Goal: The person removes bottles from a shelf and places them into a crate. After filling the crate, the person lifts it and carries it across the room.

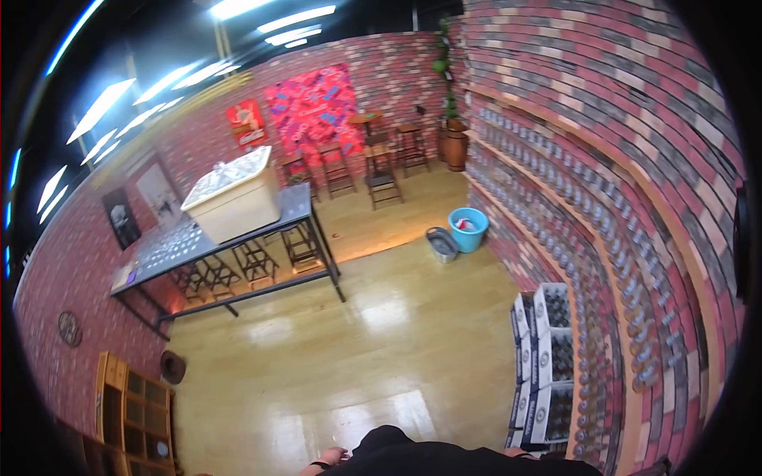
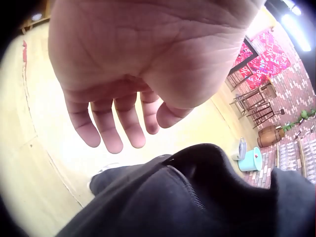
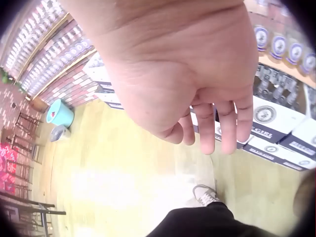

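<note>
My left hand (image 2: 148,64) hangs loosely beside the dark trousers (image 2: 143,197), fingers slightly bent and nothing in the palm. In the head view only a small part of it shows at the bottom edge. My right hand (image 3: 187,84) hangs relaxed too, its fingers pointing down and holding nothing. Behind those fingers in the right wrist view stand white and dark-blue cartons (image 3: 276,116) of bottles. Most of the right hand is hidden in the head view. Ahead, a large cream tub (image 1: 238,202) filled with clear items sits on a tall dark table (image 1: 298,202).
Bottle-lined shelves (image 1: 548,170) run along the brick wall at right, above stacked cartons (image 1: 542,412). A blue bucket (image 1: 468,234) and a grey basin (image 1: 441,244) stand on the floor. Stools (image 1: 254,262) are by the table; a wooden cabinet (image 1: 115,373) stands at left.
</note>
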The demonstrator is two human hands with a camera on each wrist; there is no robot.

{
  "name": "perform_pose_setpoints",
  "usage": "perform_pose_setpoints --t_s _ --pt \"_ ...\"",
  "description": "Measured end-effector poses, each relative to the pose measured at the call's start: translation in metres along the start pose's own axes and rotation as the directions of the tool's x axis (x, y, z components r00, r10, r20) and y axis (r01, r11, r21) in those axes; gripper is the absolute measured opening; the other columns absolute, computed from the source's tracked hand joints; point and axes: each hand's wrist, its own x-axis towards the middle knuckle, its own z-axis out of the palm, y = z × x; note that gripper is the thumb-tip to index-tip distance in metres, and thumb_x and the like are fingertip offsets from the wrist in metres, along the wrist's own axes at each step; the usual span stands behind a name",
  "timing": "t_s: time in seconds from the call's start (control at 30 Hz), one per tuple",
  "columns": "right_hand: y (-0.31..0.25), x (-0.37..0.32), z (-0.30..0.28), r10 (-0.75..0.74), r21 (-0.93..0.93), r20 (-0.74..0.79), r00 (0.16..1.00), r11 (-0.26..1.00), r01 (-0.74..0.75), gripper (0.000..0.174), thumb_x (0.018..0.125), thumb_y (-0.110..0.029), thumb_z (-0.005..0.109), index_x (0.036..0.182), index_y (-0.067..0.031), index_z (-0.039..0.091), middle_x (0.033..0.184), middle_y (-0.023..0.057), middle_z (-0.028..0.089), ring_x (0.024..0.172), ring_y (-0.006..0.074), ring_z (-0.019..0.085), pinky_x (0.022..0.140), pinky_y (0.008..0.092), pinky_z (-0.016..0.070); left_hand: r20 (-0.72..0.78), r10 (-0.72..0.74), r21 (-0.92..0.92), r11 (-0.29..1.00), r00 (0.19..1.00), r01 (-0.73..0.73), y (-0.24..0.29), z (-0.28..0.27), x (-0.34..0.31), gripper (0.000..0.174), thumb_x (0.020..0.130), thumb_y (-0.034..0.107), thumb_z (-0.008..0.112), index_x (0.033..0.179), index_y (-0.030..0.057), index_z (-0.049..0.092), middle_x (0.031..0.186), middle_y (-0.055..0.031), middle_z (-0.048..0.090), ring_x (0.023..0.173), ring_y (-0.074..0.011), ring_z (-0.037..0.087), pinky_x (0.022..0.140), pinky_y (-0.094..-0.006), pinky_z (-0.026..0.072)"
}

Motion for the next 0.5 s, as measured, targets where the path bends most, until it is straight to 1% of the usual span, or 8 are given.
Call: perform_pose_setpoints --t_s 0.07,0.13,0.17,0.2,0.33,0.4,0.47,0.5 --pt "0.009 0.036 -0.023 0.069 -0.028 0.076 0.995 0.997 -0.067 0.031 0.083 -0.028 0.072 0.105 -0.0076 0.079 0.112 0.0185 0.074 0.105 0.0376 0.072 0.089 0.0451 0.0575 -0.022 0.037 0.031 0.999 0.999 -0.036 -0.038 -0.009 0.025 0.037 0.101 0.022 0.056 0.133 0.0064 0.065 0.126 -0.0153 0.069 0.110 -0.0285 0.068 0.092 -0.0388 0.0550" --pt "-0.012 0.040 -0.076 -0.026 -0.115 -0.082 0.996 0.993 0.017 0.025 0.086 -0.023 0.068 0.096 -0.0025 0.077 0.099 0.0192 0.076 0.087 0.0377 0.075 0.076 0.0459 0.0601 -0.003 0.121 0.154 0.981 0.993 -0.119 -0.073 -0.020 0.059 0.037 0.099 0.024 0.059 0.131 0.0074 0.068 0.129 -0.0162 0.068 0.119 -0.0294 0.064 0.100 -0.0378 0.0504" --pt "-0.022 0.042 -0.088 0.244 0.582 -0.132 0.961 0.804 -0.124 0.022 0.090 -0.020 0.064 0.094 -0.0007 0.072 0.087 0.0180 0.073 0.076 0.0341 0.073 0.065 0.0447 0.0585 0.020 0.152 0.214 0.965 0.988 -0.153 -0.093 -0.023 0.066 0.038 0.098 0.026 0.060 0.129 0.0079 0.069 0.131 -0.0167 0.067 0.123 -0.0299 0.062 0.104 -0.0374 0.0481" --pt "-0.033 0.052 -0.112 0.472 0.977 0.002 0.882 0.188 -0.103 0.020 0.093 -0.017 0.060 0.091 0.0011 0.068 0.076 0.0168 0.070 0.065 0.0305 0.071 0.054 0.0435 0.0570 0.039 0.194 0.271 0.942 0.980 -0.197 -0.102 -0.029 0.079 0.038 0.097 0.027 0.061 0.128 0.0084 0.071 0.132 -0.0171 0.066 0.127 -0.0303 0.060 0.108 -0.0369 0.0459" --pt "-0.096 0.051 -0.173 0.505 0.991 -0.002 0.863 0.120 -0.067 0.019 0.096 -0.016 0.056 0.086 -0.0007 0.062 0.074 0.0131 0.065 0.060 0.0236 0.067 0.049 0.0384 0.0534 0.099 0.185 0.353 0.912 0.978 -0.209 -0.092 -0.062 0.124 0.038 0.094 0.032 0.064 0.121 0.0069 0.074 0.133 -0.0164 0.067 0.128 -0.0286 0.061 0.109 -0.0365 0.0456" --pt "-0.122 0.061 -0.178 0.469 0.980 0.048 0.882 0.147 -0.132 0.018 0.096 -0.017 0.056 0.093 -0.0012 0.065 0.076 0.0130 0.067 0.066 0.0246 0.068 0.056 0.0403 0.0552 0.276 0.181 0.201 0.949 0.944 -0.241 -0.101 -0.079 0.132 0.034 0.093 0.029 0.069 0.116 0.0050 0.075 0.124 -0.0109 0.071 0.116 -0.0223 0.066 0.103 -0.0349 0.0495" --pt "-0.141 0.060 -0.171 0.441 0.967 0.107 0.891 0.164 -0.196 0.020 0.097 -0.017 0.056 0.100 -0.0018 0.068 0.079 0.0128 0.068 0.072 0.0255 0.069 0.063 0.0422 0.0570 0.369 0.084 -0.301 0.953 0.925 0.034 -0.073 -0.081 0.129 0.030 0.091 0.022 0.074 0.115 0.0036 0.074 0.115 -0.0050 0.074 0.105 -0.0153 0.067 0.095 -0.0321 0.0514" --pt "-0.151 0.056 -0.168 0.378 0.913 0.021 0.926 0.369 -0.172 0.022 0.096 -0.021 0.058 0.096 -0.0026 0.069 0.084 0.0118 0.070 0.074 0.0254 0.070 0.063 0.0409 0.0572 0.381 0.072 -0.299 0.953 0.922 0.049 -0.061 -0.082 0.124 0.030 0.091 0.022 0.074 0.115 0.0036 0.074 0.115 -0.0050 0.074 0.105 -0.0153 0.067 0.095 -0.0321 0.0514"
